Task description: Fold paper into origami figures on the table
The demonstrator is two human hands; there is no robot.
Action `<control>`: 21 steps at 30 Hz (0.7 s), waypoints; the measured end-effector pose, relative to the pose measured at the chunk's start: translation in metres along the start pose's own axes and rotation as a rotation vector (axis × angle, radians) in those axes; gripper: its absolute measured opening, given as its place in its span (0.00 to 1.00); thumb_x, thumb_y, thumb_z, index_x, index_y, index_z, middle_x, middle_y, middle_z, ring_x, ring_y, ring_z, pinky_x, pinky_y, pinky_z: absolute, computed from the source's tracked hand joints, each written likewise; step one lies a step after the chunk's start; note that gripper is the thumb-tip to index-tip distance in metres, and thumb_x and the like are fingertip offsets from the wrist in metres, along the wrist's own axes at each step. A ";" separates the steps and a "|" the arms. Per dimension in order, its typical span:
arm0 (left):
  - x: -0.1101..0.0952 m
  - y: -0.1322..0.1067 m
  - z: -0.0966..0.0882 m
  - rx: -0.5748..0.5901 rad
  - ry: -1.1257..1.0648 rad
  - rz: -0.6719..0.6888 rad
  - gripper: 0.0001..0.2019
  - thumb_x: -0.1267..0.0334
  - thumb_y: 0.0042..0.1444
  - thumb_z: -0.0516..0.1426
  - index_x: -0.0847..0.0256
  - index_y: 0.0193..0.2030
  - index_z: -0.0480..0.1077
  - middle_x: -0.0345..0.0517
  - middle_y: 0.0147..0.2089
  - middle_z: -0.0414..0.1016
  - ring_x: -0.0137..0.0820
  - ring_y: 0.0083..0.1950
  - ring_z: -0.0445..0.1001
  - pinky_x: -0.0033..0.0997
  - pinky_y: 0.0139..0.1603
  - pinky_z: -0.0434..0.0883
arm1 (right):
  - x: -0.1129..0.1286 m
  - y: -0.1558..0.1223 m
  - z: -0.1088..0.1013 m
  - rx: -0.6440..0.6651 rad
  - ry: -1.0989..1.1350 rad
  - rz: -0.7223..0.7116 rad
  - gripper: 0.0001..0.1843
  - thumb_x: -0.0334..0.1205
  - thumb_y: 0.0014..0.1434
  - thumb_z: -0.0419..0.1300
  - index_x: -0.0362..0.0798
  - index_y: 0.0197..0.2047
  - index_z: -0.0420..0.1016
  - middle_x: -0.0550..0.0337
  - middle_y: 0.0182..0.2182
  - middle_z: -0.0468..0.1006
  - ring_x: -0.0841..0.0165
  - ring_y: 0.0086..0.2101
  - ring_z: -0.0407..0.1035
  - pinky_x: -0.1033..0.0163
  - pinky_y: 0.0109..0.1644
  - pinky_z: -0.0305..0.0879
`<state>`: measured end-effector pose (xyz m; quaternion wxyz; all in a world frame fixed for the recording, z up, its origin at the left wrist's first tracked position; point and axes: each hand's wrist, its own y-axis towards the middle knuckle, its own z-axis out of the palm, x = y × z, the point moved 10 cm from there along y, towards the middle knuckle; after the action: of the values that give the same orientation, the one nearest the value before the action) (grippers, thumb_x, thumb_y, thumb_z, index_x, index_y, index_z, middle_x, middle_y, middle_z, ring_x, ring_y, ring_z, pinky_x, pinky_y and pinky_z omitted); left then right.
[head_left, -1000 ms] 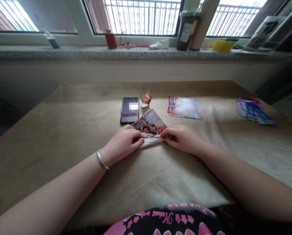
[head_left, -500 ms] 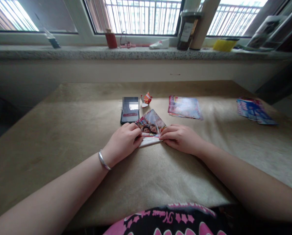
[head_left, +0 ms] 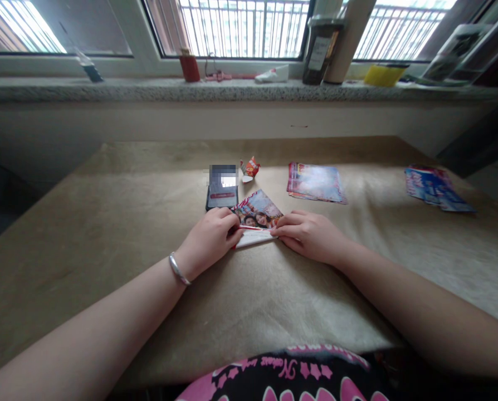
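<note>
A sheet of printed glossy paper (head_left: 259, 210), folded and showing a photo of people, lies on the table in front of me. Its near edge is turned up into a white band. My left hand (head_left: 213, 233) pinches the left end of this fold, fingers curled over it. At the opposite end, my right hand (head_left: 305, 234) grips the paper between thumb and fingertips. Just beyond the sheet are a phone (head_left: 223, 196) with a lit screen and a small folded paper figure (head_left: 249, 169) in orange and white.
Right of the phone lies a stack of square printed sheets (head_left: 317, 182). More printed papers (head_left: 437, 188) are fanned out at the far right of the brown table (head_left: 107, 234). Behind, a stone windowsill (head_left: 140, 91) carries a red bottle (head_left: 189, 65), a dark jar (head_left: 319, 53) and a yellow object (head_left: 385, 74).
The folded paper's top corner has dropped slightly toward me, and more of the white band shows at the near edge. Both hands keep their hold with only small shifts.
</note>
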<state>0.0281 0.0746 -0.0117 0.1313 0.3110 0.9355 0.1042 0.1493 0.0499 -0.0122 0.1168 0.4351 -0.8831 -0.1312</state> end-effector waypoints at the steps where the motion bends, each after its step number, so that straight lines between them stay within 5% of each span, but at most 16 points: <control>1: 0.001 0.000 0.000 -0.003 -0.006 -0.007 0.09 0.61 0.58 0.53 0.64 0.32 0.69 0.47 0.35 0.70 0.33 0.38 0.67 0.35 0.43 0.68 | 0.000 0.000 0.001 0.004 -0.003 0.000 0.13 0.38 0.62 0.52 0.52 0.42 0.78 0.58 0.40 0.78 0.67 0.38 0.68 0.63 0.40 0.65; 12: 0.010 -0.001 0.001 -0.005 -0.065 -0.070 0.08 0.61 0.56 0.55 0.63 0.37 0.69 0.46 0.37 0.69 0.33 0.38 0.68 0.34 0.42 0.68 | 0.002 0.000 0.001 0.003 -0.025 -0.008 0.13 0.37 0.63 0.52 0.51 0.42 0.78 0.57 0.39 0.78 0.67 0.38 0.68 0.63 0.39 0.65; 21: 0.006 -0.003 -0.002 -0.022 -0.134 0.072 0.08 0.64 0.58 0.53 0.62 0.39 0.73 0.48 0.39 0.71 0.30 0.37 0.70 0.30 0.40 0.69 | -0.008 -0.001 0.003 -0.005 -0.053 0.031 0.13 0.36 0.63 0.52 0.52 0.43 0.78 0.57 0.41 0.78 0.67 0.39 0.68 0.63 0.39 0.65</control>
<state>0.0210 0.0760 -0.0123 0.1931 0.3491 0.9117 0.0983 0.1536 0.0558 -0.0164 0.0963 0.4176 -0.8921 -0.1429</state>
